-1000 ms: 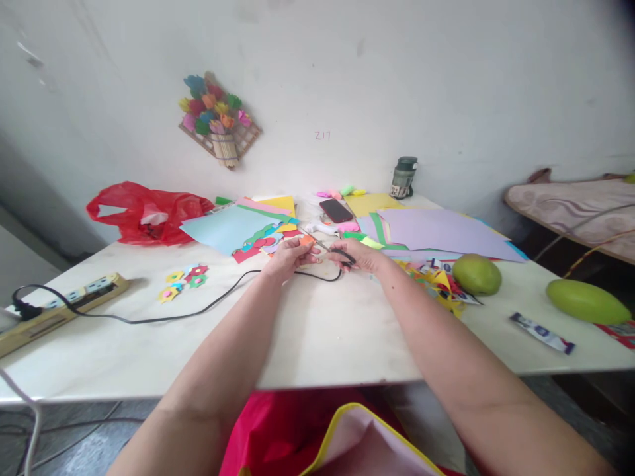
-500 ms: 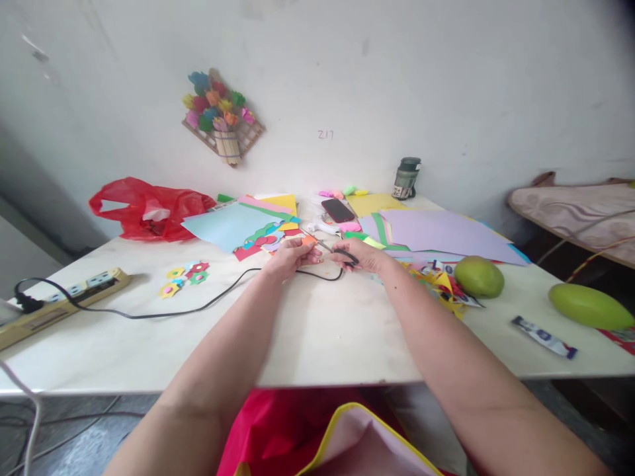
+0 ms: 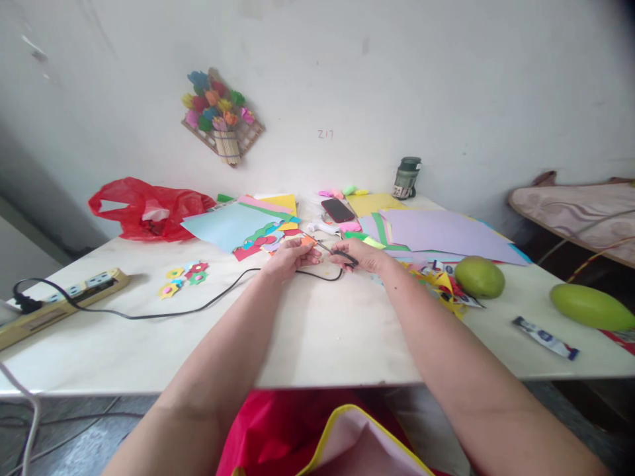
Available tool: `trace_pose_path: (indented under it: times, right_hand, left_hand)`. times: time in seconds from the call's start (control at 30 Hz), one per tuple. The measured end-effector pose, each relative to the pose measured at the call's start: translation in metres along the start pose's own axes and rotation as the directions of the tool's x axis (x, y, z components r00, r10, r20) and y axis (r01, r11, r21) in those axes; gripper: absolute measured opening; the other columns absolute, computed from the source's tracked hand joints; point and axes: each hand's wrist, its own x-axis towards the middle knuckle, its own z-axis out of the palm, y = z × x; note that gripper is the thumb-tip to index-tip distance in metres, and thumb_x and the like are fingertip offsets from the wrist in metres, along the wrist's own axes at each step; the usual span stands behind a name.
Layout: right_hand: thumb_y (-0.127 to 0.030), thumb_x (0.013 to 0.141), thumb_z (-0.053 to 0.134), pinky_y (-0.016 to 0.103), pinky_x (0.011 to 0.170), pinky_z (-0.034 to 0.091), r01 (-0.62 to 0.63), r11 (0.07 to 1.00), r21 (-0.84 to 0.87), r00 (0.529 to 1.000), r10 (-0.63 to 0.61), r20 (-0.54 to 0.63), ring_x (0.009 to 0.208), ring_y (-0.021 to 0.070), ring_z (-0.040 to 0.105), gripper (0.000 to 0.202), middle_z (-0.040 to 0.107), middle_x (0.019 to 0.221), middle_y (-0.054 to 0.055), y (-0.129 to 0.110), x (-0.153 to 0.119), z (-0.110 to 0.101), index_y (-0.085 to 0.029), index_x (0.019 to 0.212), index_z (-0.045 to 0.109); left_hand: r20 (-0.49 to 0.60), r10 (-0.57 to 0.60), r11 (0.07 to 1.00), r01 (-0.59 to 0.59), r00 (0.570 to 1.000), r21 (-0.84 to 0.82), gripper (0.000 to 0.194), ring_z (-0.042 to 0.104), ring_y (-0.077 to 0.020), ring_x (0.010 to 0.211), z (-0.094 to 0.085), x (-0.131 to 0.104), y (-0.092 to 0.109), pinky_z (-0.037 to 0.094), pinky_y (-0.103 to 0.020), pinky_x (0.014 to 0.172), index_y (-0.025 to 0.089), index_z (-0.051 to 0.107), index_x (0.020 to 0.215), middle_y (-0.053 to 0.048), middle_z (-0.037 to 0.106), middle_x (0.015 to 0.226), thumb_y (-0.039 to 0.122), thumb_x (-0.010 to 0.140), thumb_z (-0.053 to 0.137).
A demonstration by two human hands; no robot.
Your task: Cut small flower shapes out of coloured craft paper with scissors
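Observation:
Over the middle of the white table, my left hand [image 3: 289, 258] is closed on a small piece of orange paper [image 3: 308, 240], gripped by the fingertips. My right hand [image 3: 360, 254] holds a pair of scissors [image 3: 343, 256] by their black handles, the blades pointing left and lying at the orange paper. Fingers hide part of the paper. A black cord [image 3: 198, 309] runs on the table beneath both hands. Just behind them lie coloured paper cut-outs [image 3: 262, 242] and a white glue gun [image 3: 323, 228].
Paper flowers [image 3: 197, 274] and a power strip [image 3: 89, 289] lie left. Coloured sheets [image 3: 441, 231], a phone [image 3: 338, 210], a red plastic bag [image 3: 143, 208] and a dark bottle [image 3: 407, 178] stand farther back. Right are green fruits [image 3: 479, 277], paper scraps [image 3: 443, 281] and a tube [image 3: 546, 338].
The scissor blades have shifted slightly against the orange paper. Both hands stay in nearly the same place.

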Motion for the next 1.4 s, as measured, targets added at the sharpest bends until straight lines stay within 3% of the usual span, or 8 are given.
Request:
trace_pose_path:
  times: [0.23,0.57,1.4]
  right_hand:
    - [-0.036,0.064,0.073,0.019,0.037,0.028,0.007,0.996,-0.086,0.999,-0.010,-0.042,0.036,0.0044,0.037,0.029,0.045,0.043,-0.007,-0.0015,-0.0010,0.0013,-0.016,0.065,0.053]
    - [-0.035,0.068,0.071,0.018,0.036,0.028,0.038,0.998,-0.046,0.999,-0.037,0.014,0.038,0.0044,0.037,0.029,0.041,0.047,-0.007,-0.0015,-0.0021,0.0028,-0.017,0.064,0.050]
    - [-0.037,0.066,0.071,0.019,0.038,0.027,0.064,0.996,-0.067,0.998,-0.066,-0.025,0.038,0.0046,0.037,0.028,0.040,0.045,-0.008,0.0019,0.0001,0.0035,-0.016,0.064,0.052]
  left_hand:
    - [0.003,0.007,1.000,-0.007,1.000,-0.002,0.012,0.066,-0.0150,0.055,-0.0010,0.0004,-0.0003,0.056,-0.029,0.064,0.010,0.058,0.079,-0.010,0.071,0.073,0.016,0.073,0.068]
    - [-0.022,-0.001,1.000,0.002,1.000,0.031,0.006,0.065,-0.0135,0.053,0.0019,0.0001,0.0007,0.056,-0.028,0.064,0.009,0.060,0.078,-0.009,0.069,0.069,0.012,0.075,0.062]
    - [-0.012,-0.002,1.000,0.002,1.000,0.001,0.007,0.064,-0.0125,0.053,0.0012,0.0017,-0.0003,0.056,-0.026,0.063,0.010,0.059,0.078,-0.008,0.069,0.068,0.014,0.075,0.063]
